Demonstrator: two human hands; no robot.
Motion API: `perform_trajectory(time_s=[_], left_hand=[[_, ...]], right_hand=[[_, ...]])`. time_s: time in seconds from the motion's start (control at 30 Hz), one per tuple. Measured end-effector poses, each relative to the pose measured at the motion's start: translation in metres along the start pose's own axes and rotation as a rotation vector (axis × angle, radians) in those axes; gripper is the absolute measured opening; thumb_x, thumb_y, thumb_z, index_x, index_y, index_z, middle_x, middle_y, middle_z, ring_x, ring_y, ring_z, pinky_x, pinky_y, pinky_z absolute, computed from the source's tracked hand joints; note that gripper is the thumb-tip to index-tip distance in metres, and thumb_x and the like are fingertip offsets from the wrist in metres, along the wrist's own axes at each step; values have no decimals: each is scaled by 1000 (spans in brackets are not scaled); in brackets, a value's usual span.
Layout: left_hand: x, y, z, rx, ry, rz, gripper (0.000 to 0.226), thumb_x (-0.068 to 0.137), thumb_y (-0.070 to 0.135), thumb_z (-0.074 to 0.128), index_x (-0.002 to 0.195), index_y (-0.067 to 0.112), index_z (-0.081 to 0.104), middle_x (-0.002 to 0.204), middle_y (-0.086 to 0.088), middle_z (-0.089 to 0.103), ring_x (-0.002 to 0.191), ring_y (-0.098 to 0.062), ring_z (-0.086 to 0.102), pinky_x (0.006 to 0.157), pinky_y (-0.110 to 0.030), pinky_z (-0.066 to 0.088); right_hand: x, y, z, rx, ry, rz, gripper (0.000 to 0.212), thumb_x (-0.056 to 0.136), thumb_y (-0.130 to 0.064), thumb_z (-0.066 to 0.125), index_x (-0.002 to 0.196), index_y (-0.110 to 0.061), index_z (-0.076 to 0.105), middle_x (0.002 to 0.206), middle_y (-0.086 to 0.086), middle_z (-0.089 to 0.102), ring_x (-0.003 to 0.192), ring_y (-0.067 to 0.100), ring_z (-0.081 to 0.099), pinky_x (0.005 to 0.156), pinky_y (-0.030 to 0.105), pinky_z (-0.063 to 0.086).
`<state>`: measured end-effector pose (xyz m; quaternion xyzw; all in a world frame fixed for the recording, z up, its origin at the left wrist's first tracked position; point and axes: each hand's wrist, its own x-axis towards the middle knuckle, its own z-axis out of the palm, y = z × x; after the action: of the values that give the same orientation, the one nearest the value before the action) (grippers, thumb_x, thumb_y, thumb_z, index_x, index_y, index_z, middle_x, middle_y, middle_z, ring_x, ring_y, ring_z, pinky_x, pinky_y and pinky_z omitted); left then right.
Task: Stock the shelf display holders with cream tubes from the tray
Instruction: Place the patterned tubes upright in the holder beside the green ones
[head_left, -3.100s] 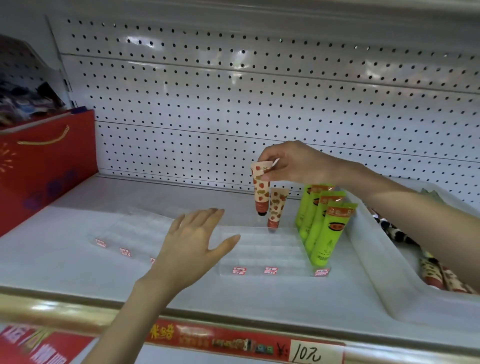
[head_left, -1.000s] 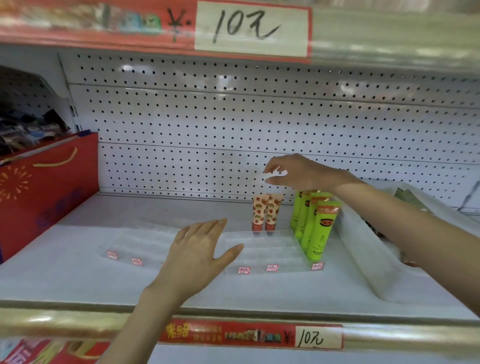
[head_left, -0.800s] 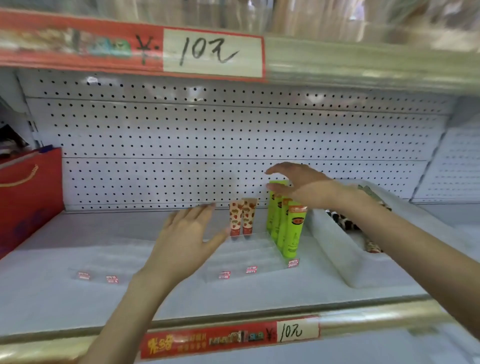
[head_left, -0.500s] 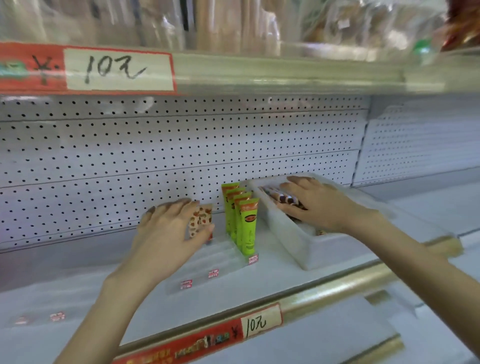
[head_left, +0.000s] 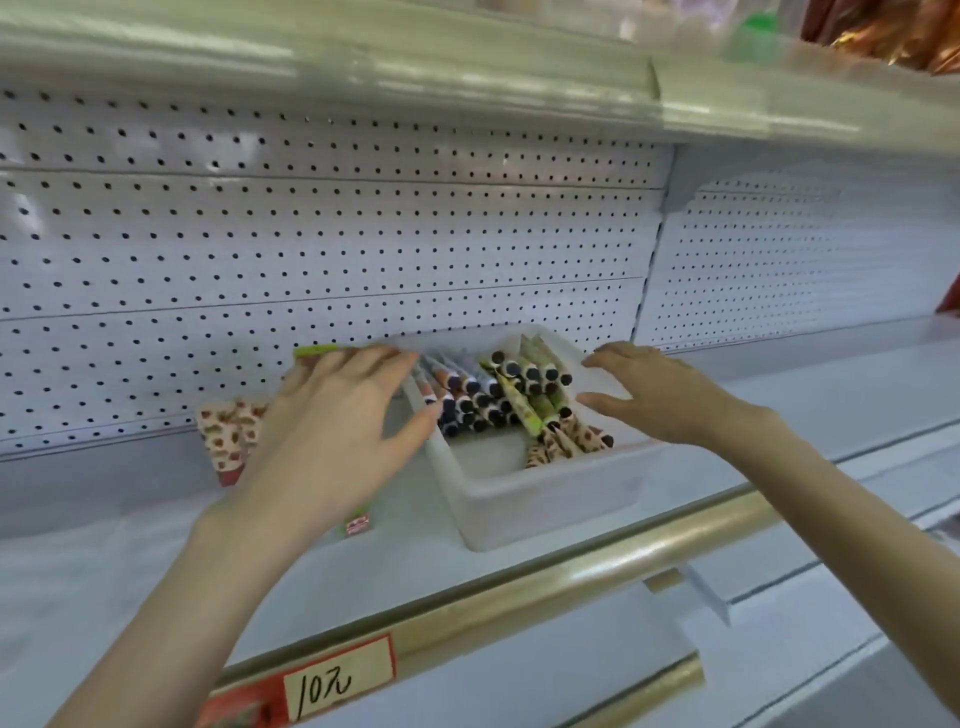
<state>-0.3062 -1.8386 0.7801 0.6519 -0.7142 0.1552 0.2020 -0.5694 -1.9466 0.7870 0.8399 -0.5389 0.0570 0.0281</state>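
Pegboard (head_left: 363, 249) back wall, white shelf (head_left: 104, 571), gold front rail (head_left: 597, 561).

Change: a few secs ago the right hand was seating a red-print tube in the holder. That's done. View has swung right and both hands are now at the tray. Reads as one placement cycle closed, next pick starting.

Left to right:
- Red-print tubes (head_left: 228, 436) stand cap-down at the far left, partly hidden.
- Left hand (head_left: 332, 431) is in front of them, fingers spread, holding nothing. Fingertips are at the tray's far-left rim; can't tell if they touch it.
- Green tubes (head_left: 317, 351) are almost fully behind that hand, only a top edge shows.
- Display holder (head_left: 358, 522) is mostly hidden too; one red front label is visible below the hand.
- Tray (head_left: 545, 501) sits just right of the holder, near wall close to the rail. Loose tubes (head_left: 493, 400) are piled across its far half, a few spotted ones at near right, near-left floor bare.
- Right hand (head_left: 660, 395) is over the tray's right rim, fingers spread, empty, just beside the pile.

Judgement: plenty of stock left and the holder had many free slots a moment ago, so it's early in the job. Next move is a pinch on one tube from the pile.
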Motion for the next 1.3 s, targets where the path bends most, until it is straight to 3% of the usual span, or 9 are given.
perform_trajectory(time_s=[0.13,0.3,0.5,0.63,0.8,0.93,1.17,1.23,1.3], left_hand=[[26,37,23,-18,-72,-39,81,73,66,11,134,27,46,139,6,48,124,-21,44,98,-35,35],[49,66,53,-44,-150,-123,54,91,57,32,135,29,44,139,7,48,124,-22,45,97,-34,36],[58,77,66,-61,-193,-187,47,94,49,39,137,30,43,139,5,48,125,-20,45,93,-34,38],[60,76,71,-89,-200,-190,44,94,49,37,133,32,45,133,7,53,121,-16,46,89,-33,40],[63,70,77,-137,-202,-189,41,94,48,39,132,33,47,129,9,55,118,-14,48,87,-32,39],[63,70,78,-267,-206,-185,40,94,48,41,130,34,49,132,11,53,113,-13,53,87,-31,41],[65,64,79,-445,-173,-170,37,92,45,46,127,33,54,127,17,56,117,-3,50,97,-33,43],[66,62,80,-529,-151,-180,37,92,41,50,128,32,53,125,19,57,115,1,50,99,-27,40],[68,61,82,-606,-143,-193,37,92,37,52,128,30,52,121,20,58,112,3,51,97,-21,38]], right_hand=[[29,31,8,72,-76,-94,48,94,-45,47,136,-23,41,141,-2,39,125,18,41,100,38,39],[67,35,20,163,-185,-216,31,93,-27,55,119,-11,54,118,5,56,102,19,52,80,28,42],[101,11,54,-140,-327,-189,20,91,-18,51,75,-10,42,78,4,43,68,19,45,51,28,34],[105,18,63,-224,-330,-111,17,93,-26,54,91,-11,47,77,1,42,63,14,42,49,26,34],[101,31,62,-141,-389,-74,27,93,-20,56,73,-7,44,77,4,43,59,16,49,52,26,44],[97,34,63,57,-514,-28,22,90,-18,59,102,-1,52,104,15,58,80,26,68,71,36,59],[95,33,62,353,-472,-60,30,86,-13,65,109,-10,45,96,3,47,71,18,61,50,22,53],[94,36,51,461,-418,-112,18,86,-15,65,94,-13,50,109,6,48,79,22,65,60,27,57],[93,37,34,558,-362,-137,20,86,-18,66,100,-11,54,109,5,52,87,20,65,73,30,58]])
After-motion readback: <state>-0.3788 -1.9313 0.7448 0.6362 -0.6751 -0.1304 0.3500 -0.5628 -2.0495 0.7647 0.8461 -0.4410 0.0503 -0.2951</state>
